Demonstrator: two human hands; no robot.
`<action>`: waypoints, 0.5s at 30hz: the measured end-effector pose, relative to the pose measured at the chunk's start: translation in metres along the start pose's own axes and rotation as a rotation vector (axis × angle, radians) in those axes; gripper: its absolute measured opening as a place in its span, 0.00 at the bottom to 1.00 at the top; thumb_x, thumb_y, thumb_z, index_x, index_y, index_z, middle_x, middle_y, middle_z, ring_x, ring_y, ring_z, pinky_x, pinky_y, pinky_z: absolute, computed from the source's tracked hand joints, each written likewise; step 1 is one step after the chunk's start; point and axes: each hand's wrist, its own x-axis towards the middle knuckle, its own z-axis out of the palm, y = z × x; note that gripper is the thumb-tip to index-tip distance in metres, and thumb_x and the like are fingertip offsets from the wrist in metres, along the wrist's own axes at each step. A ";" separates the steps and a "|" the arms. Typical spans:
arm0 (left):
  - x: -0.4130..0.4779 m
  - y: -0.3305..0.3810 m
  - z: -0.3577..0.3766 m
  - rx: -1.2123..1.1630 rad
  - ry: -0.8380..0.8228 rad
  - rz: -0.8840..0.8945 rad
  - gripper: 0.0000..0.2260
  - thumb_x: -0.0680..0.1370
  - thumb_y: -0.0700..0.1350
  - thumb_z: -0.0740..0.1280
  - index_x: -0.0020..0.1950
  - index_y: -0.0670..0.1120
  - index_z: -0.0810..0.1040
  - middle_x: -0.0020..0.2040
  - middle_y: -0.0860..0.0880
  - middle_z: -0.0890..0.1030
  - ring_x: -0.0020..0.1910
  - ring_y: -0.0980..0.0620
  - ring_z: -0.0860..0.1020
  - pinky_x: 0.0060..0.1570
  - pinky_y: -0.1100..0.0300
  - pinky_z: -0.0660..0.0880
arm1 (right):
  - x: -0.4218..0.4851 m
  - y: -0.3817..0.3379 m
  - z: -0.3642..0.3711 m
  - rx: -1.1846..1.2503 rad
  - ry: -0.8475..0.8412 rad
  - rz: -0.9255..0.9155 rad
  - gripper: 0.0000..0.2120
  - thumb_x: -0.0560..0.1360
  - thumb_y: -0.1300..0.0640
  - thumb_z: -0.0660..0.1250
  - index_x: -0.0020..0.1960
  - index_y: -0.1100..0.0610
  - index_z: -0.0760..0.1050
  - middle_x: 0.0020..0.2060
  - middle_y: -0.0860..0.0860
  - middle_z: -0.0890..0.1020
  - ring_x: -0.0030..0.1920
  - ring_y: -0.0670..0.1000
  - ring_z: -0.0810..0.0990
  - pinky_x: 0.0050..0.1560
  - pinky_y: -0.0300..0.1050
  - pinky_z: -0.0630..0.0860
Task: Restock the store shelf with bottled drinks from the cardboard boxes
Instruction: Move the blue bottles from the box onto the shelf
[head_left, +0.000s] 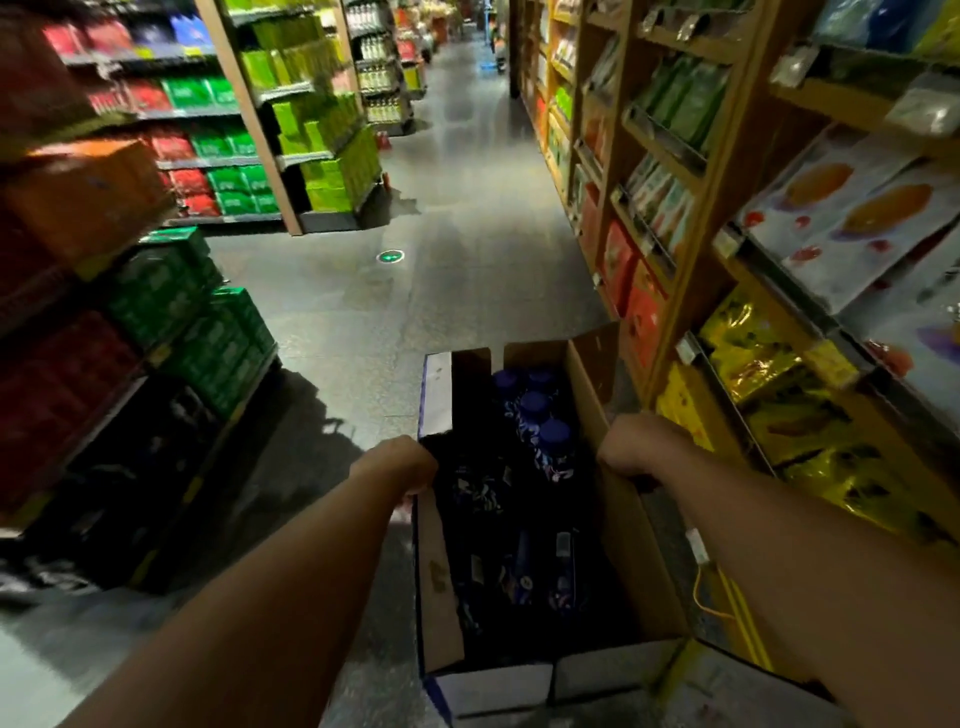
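Two bare forearms are seen nearest the camera, reaching forward and down to an open cardboard box (639, 525). The left hand (400, 462) is closed around the upper edge of the box's left wall, and the right hand (631, 447) is closed around the upper edge of the right wall; the fingertips of both are hidden behind the cardboard. The box is thus held between the two grips, with its long axis running away from the person along the aisle. Its top flaps are folded open, and the inner walls are of plain brown, matte cardboard, while the outer faces at the near end are pale with a dark blue edge. Inside, between the hands and a little beyond them, upright bottles (553, 452) with round dark blue caps and dark patterned labels are seen in a row, pointing upward. Nearer than the grips, more bottles are lying in the dark bottom of the box, but their exact direction cannot be told. The grey floor (415, 291) below the box is smooth and a little shiny. To the right of the right hand, wooden shelves (691, 260) are filled with glossy yellow bags and flat coloured packets. To the left of the left hand, stacked cases (192, 322) in green, red and black are placed, somewhat blurred.
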 end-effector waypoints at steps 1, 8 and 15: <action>0.011 0.002 -0.007 -0.022 -0.009 -0.009 0.07 0.75 0.46 0.63 0.41 0.44 0.75 0.37 0.44 0.81 0.36 0.47 0.82 0.46 0.52 0.81 | 0.010 -0.009 -0.007 -0.005 -0.007 -0.009 0.15 0.75 0.58 0.59 0.58 0.62 0.75 0.45 0.57 0.79 0.38 0.56 0.79 0.38 0.46 0.77; 0.099 0.017 -0.063 -0.162 -0.072 -0.053 0.07 0.74 0.38 0.63 0.49 0.37 0.77 0.42 0.39 0.84 0.41 0.42 0.84 0.49 0.48 0.80 | 0.085 -0.066 -0.049 0.005 -0.083 -0.007 0.14 0.76 0.58 0.59 0.56 0.64 0.76 0.35 0.57 0.78 0.34 0.55 0.81 0.32 0.45 0.76; 0.179 0.047 -0.116 0.029 -0.030 -0.002 0.05 0.76 0.40 0.64 0.45 0.39 0.77 0.36 0.42 0.82 0.36 0.46 0.83 0.48 0.51 0.81 | 0.166 -0.107 -0.083 0.003 -0.100 -0.036 0.12 0.76 0.59 0.58 0.53 0.65 0.76 0.41 0.58 0.81 0.39 0.56 0.82 0.36 0.46 0.76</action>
